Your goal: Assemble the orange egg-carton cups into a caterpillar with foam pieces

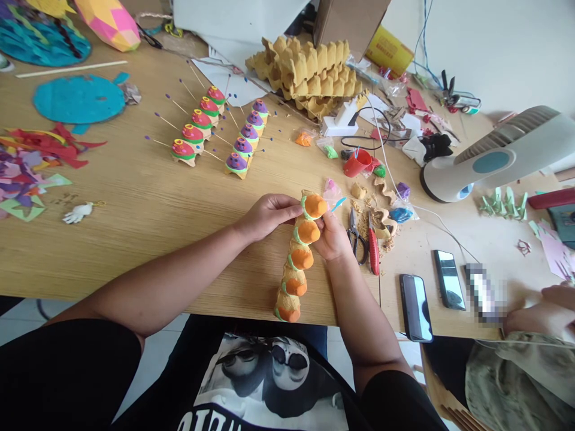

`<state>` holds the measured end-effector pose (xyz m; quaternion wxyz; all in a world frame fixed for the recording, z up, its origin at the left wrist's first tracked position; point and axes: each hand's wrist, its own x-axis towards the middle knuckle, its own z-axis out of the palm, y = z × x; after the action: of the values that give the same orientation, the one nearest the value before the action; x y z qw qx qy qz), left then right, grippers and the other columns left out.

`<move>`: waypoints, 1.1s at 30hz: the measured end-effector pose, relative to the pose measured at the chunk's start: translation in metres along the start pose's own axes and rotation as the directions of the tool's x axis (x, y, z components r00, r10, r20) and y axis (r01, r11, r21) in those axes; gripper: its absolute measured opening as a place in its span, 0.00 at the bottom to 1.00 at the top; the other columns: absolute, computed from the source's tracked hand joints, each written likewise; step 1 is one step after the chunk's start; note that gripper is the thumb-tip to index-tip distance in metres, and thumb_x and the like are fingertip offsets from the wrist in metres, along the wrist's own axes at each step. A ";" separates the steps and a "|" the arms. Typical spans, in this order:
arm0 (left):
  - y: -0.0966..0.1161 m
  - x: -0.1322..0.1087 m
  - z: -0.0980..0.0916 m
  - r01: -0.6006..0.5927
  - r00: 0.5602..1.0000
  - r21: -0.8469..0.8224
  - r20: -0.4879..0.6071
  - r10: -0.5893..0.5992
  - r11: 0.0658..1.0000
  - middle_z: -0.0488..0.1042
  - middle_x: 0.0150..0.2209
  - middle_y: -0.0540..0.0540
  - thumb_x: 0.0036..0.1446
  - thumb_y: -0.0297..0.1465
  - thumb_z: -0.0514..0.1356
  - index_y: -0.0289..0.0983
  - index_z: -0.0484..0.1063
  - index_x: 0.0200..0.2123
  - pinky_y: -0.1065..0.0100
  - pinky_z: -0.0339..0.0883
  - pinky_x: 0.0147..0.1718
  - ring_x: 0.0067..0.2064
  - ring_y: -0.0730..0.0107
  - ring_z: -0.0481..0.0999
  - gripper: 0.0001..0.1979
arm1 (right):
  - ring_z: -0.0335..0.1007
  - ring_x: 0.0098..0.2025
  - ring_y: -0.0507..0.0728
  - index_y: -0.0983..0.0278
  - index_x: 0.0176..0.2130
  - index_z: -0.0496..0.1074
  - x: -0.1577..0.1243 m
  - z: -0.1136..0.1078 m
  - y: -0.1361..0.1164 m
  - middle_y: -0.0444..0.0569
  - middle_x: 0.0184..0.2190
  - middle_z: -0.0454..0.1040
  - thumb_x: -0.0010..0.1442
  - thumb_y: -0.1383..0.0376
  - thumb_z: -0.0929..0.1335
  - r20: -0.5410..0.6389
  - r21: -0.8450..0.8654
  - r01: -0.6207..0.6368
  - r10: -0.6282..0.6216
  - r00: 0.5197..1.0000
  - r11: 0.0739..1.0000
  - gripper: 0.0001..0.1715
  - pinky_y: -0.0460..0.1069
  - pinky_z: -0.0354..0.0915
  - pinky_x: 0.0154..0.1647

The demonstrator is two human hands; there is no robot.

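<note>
A strip of egg carton with several cups in a row is held over the near part of the table. Orange caps with light green clay at their edges cover its bumps. My left hand pinches the far end of the strip from the left, thumb against the top cup. From the right, my right hand grips it near the top two cups, its fingertips partly hidden behind the strip. Just right of that hand lie black-handled scissors and a red-handled cutter.
Decorated carton strips, one red and green, one purple and yellow, stand beyond my left hand. Egg trays are stacked at the back. A red cup, a white fan and phones lie right, near another person's hand.
</note>
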<state>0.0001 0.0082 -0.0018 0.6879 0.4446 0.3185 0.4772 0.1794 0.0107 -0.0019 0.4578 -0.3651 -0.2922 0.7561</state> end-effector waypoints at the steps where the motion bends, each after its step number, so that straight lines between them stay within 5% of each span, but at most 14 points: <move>1: 0.000 0.000 0.000 -0.005 1.000 0.005 -0.009 0.005 1.000 0.83 0.34 0.45 0.53 0.45 0.72 0.35 0.83 0.36 0.66 0.76 0.40 0.40 0.63 0.82 0.18 | 0.43 0.21 0.48 0.60 0.24 0.54 0.000 0.000 0.000 0.37 0.20 0.47 0.65 0.49 0.71 0.009 0.001 0.002 -0.002 1.000 1.000 0.30 0.44 0.54 0.21; 12: -0.003 0.002 0.001 -0.007 0.995 -0.044 -0.102 0.002 0.999 0.80 0.29 0.46 0.48 0.50 0.74 0.34 0.81 0.33 0.69 0.71 0.33 0.31 0.69 0.77 0.23 | 0.39 0.22 0.49 0.60 0.25 0.54 -0.001 -0.001 0.002 0.37 0.21 0.46 0.63 0.47 0.71 0.009 -0.038 -0.022 0.022 1.000 0.999 0.30 0.44 0.50 0.20; 22: 0.000 0.001 0.002 0.002 0.996 -0.102 -0.088 -0.011 0.995 0.77 0.26 0.46 0.50 0.52 0.72 0.37 0.78 0.27 0.64 0.73 0.33 0.31 0.65 0.78 0.23 | 0.41 0.20 0.49 0.60 0.26 0.56 -0.002 0.002 0.003 0.36 0.20 0.49 0.65 0.48 0.71 0.015 -0.036 -0.033 0.034 0.999 0.999 0.29 0.44 0.51 0.19; 33: -0.002 0.001 -0.001 -0.056 0.996 0.089 -0.066 0.062 0.994 0.83 0.36 0.45 0.52 0.46 0.73 0.35 0.83 0.38 0.67 0.73 0.39 0.39 0.65 0.81 0.19 | 0.42 0.21 0.48 0.60 0.25 0.55 0.000 0.003 0.000 0.36 0.20 0.48 0.64 0.47 0.72 -0.012 0.006 -0.010 0.010 1.000 1.000 0.31 0.44 0.53 0.21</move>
<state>0.0000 0.0096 -0.0037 0.6420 0.4667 0.3492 0.4980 0.1773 0.0102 0.0003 0.4569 -0.3699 -0.2853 0.7570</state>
